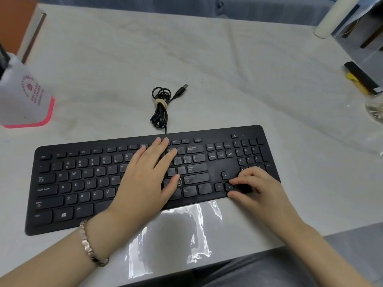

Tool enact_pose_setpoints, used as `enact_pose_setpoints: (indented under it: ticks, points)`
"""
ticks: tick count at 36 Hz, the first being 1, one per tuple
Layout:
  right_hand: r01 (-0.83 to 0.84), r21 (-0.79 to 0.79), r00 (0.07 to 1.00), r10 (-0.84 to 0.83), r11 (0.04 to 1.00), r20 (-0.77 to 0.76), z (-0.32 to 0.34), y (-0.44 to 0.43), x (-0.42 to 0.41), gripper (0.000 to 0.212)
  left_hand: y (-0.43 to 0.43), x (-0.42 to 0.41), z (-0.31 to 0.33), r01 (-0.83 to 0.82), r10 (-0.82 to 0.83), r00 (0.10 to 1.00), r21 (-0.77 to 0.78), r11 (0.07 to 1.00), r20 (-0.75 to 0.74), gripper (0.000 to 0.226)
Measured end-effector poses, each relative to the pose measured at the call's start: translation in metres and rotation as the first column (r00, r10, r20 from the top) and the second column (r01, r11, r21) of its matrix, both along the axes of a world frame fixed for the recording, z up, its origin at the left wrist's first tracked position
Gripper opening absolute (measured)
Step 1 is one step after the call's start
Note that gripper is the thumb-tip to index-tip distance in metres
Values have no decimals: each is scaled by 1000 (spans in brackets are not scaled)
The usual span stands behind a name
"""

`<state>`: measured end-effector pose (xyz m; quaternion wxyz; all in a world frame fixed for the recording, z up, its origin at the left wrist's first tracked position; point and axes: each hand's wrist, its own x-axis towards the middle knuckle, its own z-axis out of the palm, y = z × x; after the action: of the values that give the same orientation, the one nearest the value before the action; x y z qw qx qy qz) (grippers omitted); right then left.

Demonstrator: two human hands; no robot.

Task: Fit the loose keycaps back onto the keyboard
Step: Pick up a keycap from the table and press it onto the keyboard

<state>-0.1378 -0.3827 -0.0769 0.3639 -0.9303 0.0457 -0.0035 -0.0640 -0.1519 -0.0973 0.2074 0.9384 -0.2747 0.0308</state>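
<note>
A black keyboard point(87, 179) lies across the cloth-covered table. My left hand point(149, 175) rests flat on its middle keys, fingers stretched toward the function row and holding nothing. Just beside that thumb, an uncovered key socket point(179, 181) shows a pale ring. My right hand point(255, 187) is curled over the arrow cluster, with thumb and fingertips pinched on a black keycap point(244, 188) at the spot right of the down arrow. Whether the cap is seated or only touching its socket is hidden by the fingers.
The keyboard's coiled cable with its USB plug point(163, 104) lies behind it. A clear plastic bag point(182, 235) sits at the table's front edge. A white container with a pink base point(24, 100) stands at left. A glass point(375, 108) and a black-and-yellow item point(360, 79) are at right.
</note>
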Motion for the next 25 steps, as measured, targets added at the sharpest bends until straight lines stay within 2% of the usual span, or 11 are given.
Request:
enact_pose_setpoints:
  ticks: [5,11,13,18,22,25]
  points:
    - [13,24,1000,-13,1000,-5,3,1,3,22,0,0,-1,2,-2,1000,-5,1000,2,50]
    - [-25,-13,999,25,1000,-22,8,0,9,38,0,0,-1,-1,1,1000,-14,1000,-3,51]
    - [-52,-33,997,50,998,-57,10,0,11,35,0,0,-1,0,0,1000,-15,1000,-4,50]
    - [-122,-125,982,101,985,-162,14,-2,16,12,0,0,-1,-3,3,1000,-15,1000,-10,51]
    - [-173,-256,981,144,951,-130,16,-2,17,17,1,0,-2,0,0,1000,-11,1000,-8,51]
    - [-193,-291,979,162,937,-126,18,-2,18,19,1,0,-1,2,-2,1000,-18,1000,-2,50]
